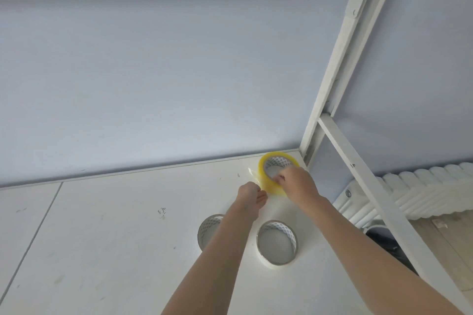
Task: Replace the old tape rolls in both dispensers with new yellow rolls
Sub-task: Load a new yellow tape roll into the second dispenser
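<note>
A yellow tape roll (266, 174) lies at the far right corner of the white table (115, 238), close to the wall. My right hand (298, 183) grips its near rim. My left hand (249, 197) is closed just to the left of the roll, pinching a strip of tape (254, 174) pulled off its side. Two nearly spent rolls with white lattice cores lie nearer to me: one (277, 244) in full sight, the other (208, 230) partly hidden by my left forearm. No dispenser is in view.
A pale blue wall (179, 84) backs the table. A white metal frame post (332, 79) rises at the table's right corner, with a slanted bar (384, 199) beside it. White ribbed padding (422, 192) lies beyond the right edge.
</note>
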